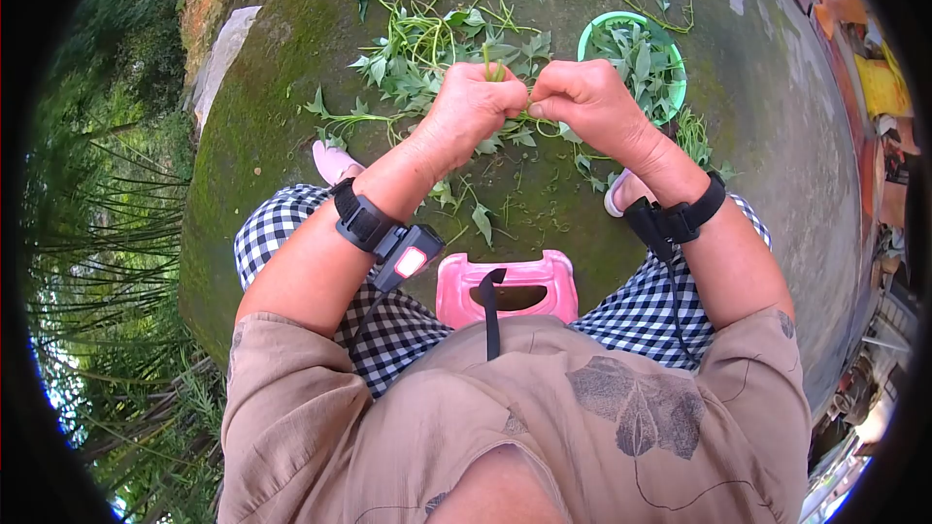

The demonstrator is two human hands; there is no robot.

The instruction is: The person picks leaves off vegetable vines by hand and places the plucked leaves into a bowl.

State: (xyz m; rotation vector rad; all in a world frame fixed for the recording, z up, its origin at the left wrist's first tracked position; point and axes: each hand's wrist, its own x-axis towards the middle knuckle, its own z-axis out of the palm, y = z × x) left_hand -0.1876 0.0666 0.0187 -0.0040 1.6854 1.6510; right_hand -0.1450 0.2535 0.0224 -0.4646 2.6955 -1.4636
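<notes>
My left hand [476,102] is closed around a green stem [493,68] that sticks up between its fingers. Close beside it, my right hand [587,105] pinches with thumb and forefinger at the stem's end, the fingertips nearly touching the left hand. Beneath and beyond both hands lies a loose heap of leafy green vines [417,49] on the mossy ground. To the right of the heap stands a round light green basket [682,87] with picked leaves [636,58] inside.
Between my knees is a pink plastic stool [456,289]. A small bunch of thin stems [693,136] lies just below the basket. Scattered leaves [482,223] dot the ground before the stool. Plants grow along the left edge; assorted items line the right edge.
</notes>
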